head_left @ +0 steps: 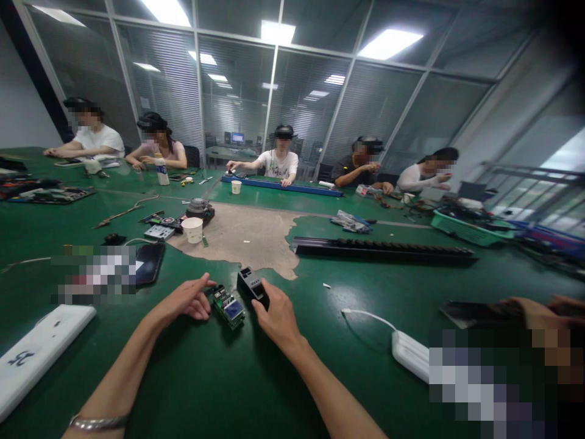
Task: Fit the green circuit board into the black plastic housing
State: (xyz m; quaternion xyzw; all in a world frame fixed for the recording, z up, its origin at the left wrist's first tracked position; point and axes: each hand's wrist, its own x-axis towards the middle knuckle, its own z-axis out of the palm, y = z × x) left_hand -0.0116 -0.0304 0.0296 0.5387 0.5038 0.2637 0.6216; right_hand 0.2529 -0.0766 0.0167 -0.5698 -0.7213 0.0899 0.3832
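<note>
There is one black casing [251,281], one circuit board [222,300] with a blue screen [234,310], five people [283,162] (counting only the far side), one bottle [161,172], one teal basket [473,234].

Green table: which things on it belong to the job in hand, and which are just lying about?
In hand:
black housing, held in the right hand
green circuit board, beside the left hand

Seemingly lying about:
nearer paper cup
dark phone
long black rail

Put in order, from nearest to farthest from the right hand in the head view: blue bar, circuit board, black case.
1. Black case: in the right hand
2. Circuit board: left of the case
3. Blue bar: far ahead
</note>
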